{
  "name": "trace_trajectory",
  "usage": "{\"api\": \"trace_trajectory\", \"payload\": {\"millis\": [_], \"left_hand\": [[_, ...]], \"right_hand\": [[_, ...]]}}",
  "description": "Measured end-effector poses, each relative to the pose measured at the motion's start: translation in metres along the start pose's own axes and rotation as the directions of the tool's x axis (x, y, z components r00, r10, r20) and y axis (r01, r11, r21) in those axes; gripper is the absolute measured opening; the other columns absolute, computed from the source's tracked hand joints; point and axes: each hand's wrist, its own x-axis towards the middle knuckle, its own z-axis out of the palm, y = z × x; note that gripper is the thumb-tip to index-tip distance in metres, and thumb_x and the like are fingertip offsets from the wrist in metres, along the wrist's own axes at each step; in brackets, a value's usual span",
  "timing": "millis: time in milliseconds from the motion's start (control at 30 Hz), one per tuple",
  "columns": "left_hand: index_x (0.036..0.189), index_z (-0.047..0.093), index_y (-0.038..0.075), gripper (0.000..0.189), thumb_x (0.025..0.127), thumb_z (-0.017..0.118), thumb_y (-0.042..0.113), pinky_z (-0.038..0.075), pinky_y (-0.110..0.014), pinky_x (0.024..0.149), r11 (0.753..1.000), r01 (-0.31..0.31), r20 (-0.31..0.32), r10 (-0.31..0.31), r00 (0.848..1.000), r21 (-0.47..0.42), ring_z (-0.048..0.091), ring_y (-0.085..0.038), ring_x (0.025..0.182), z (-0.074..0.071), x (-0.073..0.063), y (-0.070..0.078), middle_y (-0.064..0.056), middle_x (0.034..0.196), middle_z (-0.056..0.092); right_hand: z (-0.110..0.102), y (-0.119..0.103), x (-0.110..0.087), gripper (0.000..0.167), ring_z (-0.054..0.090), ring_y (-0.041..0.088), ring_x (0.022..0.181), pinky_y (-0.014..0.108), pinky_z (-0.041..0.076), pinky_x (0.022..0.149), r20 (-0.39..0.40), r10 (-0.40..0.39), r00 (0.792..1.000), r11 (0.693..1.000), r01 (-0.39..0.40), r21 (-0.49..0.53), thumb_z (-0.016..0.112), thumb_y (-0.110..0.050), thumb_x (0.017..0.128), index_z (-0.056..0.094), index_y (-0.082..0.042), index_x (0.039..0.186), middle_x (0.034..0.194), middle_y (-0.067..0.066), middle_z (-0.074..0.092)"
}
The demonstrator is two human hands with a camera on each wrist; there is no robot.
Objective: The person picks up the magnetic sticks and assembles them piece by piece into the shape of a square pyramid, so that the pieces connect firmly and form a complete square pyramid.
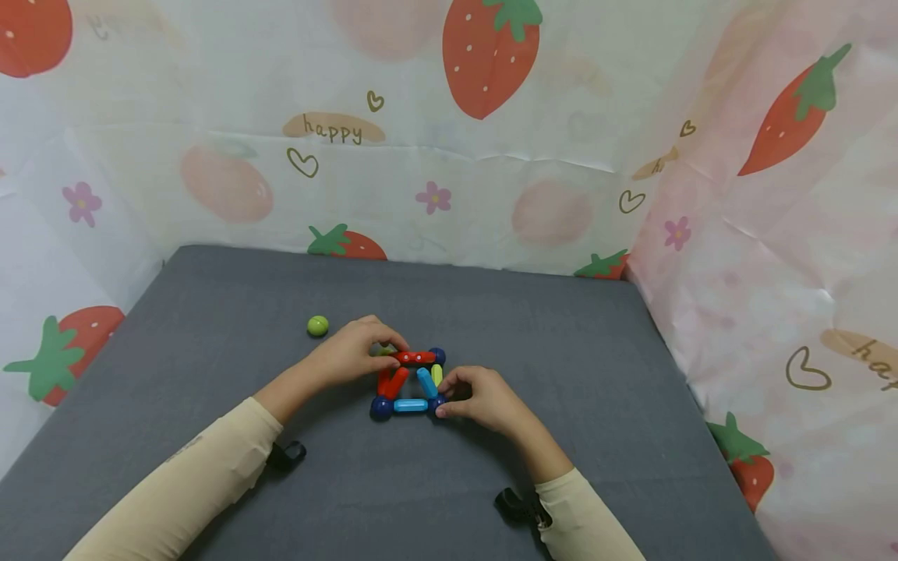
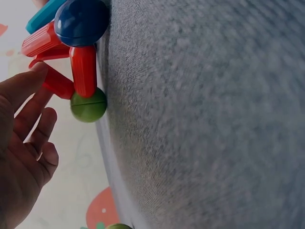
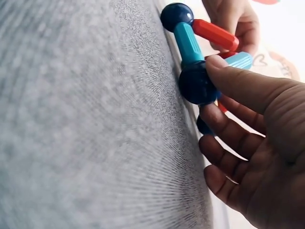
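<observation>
A small frame of magnetic rods and balls lies on the grey table, between both hands. At its front, a blue rod (image 1: 410,406) joins two dark blue balls. My right hand (image 1: 484,397) pinches the front right dark blue ball (image 3: 194,85) between thumb and fingers. A light blue rod (image 1: 426,382) slants up from that ball, and a red rod (image 1: 397,382) slants up from the front left ball (image 1: 382,407). At the back left corner, my left hand (image 1: 354,348) holds a slanting red rod (image 2: 58,83) that rises from a green ball (image 2: 89,106).
A loose light green ball (image 1: 318,326) rests on the grey tabletop (image 1: 561,343), behind and left of the left hand. Cloth printed with strawberries (image 1: 491,54) hangs at the back and sides. Black straps (image 1: 515,506) show near the wrists.
</observation>
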Motion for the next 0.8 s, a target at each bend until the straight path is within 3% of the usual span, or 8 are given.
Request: {"api": "trace_trajectory", "payload": {"millis": [267, 533, 800], "left_hand": [[0.121, 0.075, 0.015, 0.029, 0.093, 0.078, 0.025, 0.052, -0.043, 0.091, 0.999, 0.045, -0.066, -0.044, 0.997, 0.011, 0.056, -0.020, 0.107, -0.011, -0.007, -0.008, -0.002, 0.116, 0.072], [0.122, 0.075, 0.014, 0.032, 0.093, 0.078, 0.027, 0.050, -0.046, 0.091, 0.994, 0.113, -0.167, -0.110, 0.980, 0.011, 0.055, -0.023, 0.108, -0.028, -0.019, -0.034, -0.003, 0.118, 0.072], [0.130, 0.069, 0.010, 0.040, 0.094, 0.077, 0.027, 0.046, -0.053, 0.095, 0.981, 0.192, -0.219, -0.189, 0.957, -0.008, 0.054, -0.030, 0.114, -0.043, -0.031, -0.062, -0.009, 0.126, 0.068]], "right_hand": [[0.002, 0.002, -0.001, 0.023, 0.065, 0.009, 0.090, 0.030, 0.054, 0.078, -0.028, -0.021, 0.999, 1.000, 0.021, 0.004, 0.088, -0.030, 0.083, 0.074, -0.025, 0.100, 0.097, -0.010, 0.070], [0.006, 0.005, 0.000, 0.025, 0.065, 0.009, 0.091, 0.030, 0.054, 0.079, -0.055, -0.016, 0.998, 1.000, 0.017, 0.003, 0.087, -0.032, 0.083, 0.075, -0.024, 0.104, 0.098, -0.010, 0.070], [0.005, 0.007, 0.000, 0.025, 0.065, 0.009, 0.092, 0.030, 0.054, 0.081, -0.072, -0.020, 0.997, 1.000, 0.021, 0.004, 0.088, -0.033, 0.083, 0.075, -0.025, 0.103, 0.098, -0.011, 0.070]]}}
